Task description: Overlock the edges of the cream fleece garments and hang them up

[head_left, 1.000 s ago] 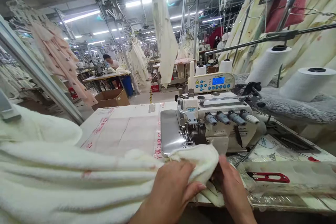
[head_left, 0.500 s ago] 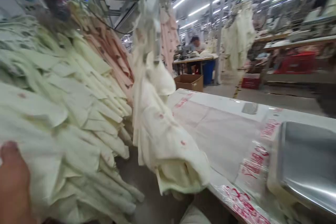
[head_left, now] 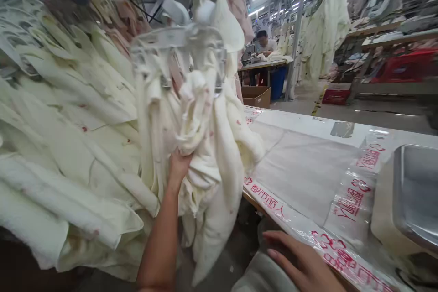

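My left hand (head_left: 180,164) reaches up into the middle of the view, its fingers closed on a cream cloth garment (head_left: 205,171) with small red prints. The fingertips are partly buried in the folds. This garment hangs with other cream pieces from a clear plastic clip hanger (head_left: 178,36). Low on the right, my right hand (head_left: 297,255) is held with fingers stretched out and apart, nothing in them. It is just above a pale grey covered knee (head_left: 267,269), beside the table edge.
Dense rows of cream garments (head_left: 68,146) hang at left. The table (head_left: 308,116) at right carries plastic film with red lettering and a metal-topped box (head_left: 414,191). Beyond stand a carton (head_left: 256,96), a blue bin (head_left: 278,83) and a person (head_left: 265,45) at another table.
My left hand has moved from the far left to the hanging cream garment and closed on it. My right hand has come into view. The hanger has turned to face me.
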Demonstrator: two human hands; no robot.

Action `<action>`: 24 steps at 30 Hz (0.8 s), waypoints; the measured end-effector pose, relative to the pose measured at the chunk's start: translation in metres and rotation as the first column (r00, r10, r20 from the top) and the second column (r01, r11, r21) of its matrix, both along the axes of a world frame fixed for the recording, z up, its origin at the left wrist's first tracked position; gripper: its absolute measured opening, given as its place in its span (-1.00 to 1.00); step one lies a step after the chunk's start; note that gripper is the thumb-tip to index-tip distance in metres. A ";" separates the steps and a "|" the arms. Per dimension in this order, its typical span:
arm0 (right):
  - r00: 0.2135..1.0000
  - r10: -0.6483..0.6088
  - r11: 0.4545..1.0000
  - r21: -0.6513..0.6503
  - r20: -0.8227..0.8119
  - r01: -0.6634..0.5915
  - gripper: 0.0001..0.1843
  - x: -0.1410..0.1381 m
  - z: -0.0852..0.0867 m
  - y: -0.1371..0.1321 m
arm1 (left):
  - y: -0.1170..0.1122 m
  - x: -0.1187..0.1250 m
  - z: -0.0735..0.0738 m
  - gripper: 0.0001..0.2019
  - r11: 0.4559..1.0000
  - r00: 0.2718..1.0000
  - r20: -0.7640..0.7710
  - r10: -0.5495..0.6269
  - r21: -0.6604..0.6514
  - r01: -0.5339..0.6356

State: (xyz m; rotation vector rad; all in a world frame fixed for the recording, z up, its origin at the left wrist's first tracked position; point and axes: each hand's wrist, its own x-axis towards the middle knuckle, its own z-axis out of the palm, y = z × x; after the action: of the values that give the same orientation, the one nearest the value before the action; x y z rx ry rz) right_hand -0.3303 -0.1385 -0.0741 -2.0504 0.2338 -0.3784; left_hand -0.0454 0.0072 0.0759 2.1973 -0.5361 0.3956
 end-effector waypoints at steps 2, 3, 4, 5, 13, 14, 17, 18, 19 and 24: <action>0.993 0.097 0.978 0.191 -0.063 -0.083 -0.61 0.025 -0.009 0.015 | -0.020 0.000 -0.003 -0.63 0.993 0.993 -0.028 -0.116 0.005 0.116; 0.991 0.121 0.962 0.252 -0.057 -0.103 -0.51 0.038 -0.018 0.024 | -0.027 -0.003 -0.003 -0.62 0.987 0.987 -0.026 -0.159 -0.004 0.159; 0.994 0.107 0.959 0.267 -0.031 -0.095 -0.34 0.052 -0.028 0.034 | -0.033 -0.008 -0.002 -0.60 0.979 0.979 -0.021 -0.202 -0.012 0.201; 0.998 0.070 0.968 0.241 0.002 -0.068 -0.16 0.065 -0.038 0.044 | -0.038 -0.015 -0.001 -0.58 0.971 0.971 -0.016 -0.238 -0.016 0.237; 0.926 -0.322 0.946 0.020 0.199 0.324 -0.32 0.101 -0.065 0.094 | -0.057 -0.067 -0.012 -0.57 0.956 0.958 -0.002 -0.286 0.062 0.285; 0.916 -0.332 0.942 0.036 0.227 0.332 -0.29 0.097 -0.062 0.096 | -0.058 -0.069 -0.013 -0.55 0.958 0.961 -0.005 -0.277 0.072 0.277; 0.924 -0.301 0.948 0.181 0.235 0.263 -0.47 0.089 -0.047 0.092 | -0.058 -0.071 -0.010 -0.52 0.958 0.961 -0.040 -0.274 0.072 0.276; 0.935 -0.274 0.947 0.230 0.225 0.223 -0.60 0.086 -0.039 0.087 | -0.057 -0.071 -0.005 -0.53 0.956 0.958 -0.026 -0.286 0.054 0.287; 0.945 -0.244 0.948 0.259 0.218 0.185 -0.64 0.082 -0.027 0.079 | -0.055 -0.073 0.003 -0.54 0.955 0.955 0.033 -0.295 0.020 0.295; 0.934 -0.255 0.925 0.345 0.250 0.160 -0.58 0.030 0.069 0.019 | -0.037 -0.093 0.052 -0.44 0.822 0.708 0.531 -0.465 -0.038 0.568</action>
State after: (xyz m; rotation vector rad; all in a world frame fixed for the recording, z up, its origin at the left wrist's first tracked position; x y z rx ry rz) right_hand -0.3002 -0.1199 -0.0056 -1.6291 0.3139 -0.7213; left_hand -0.1385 -0.0294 0.1276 1.6311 -1.3121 0.6812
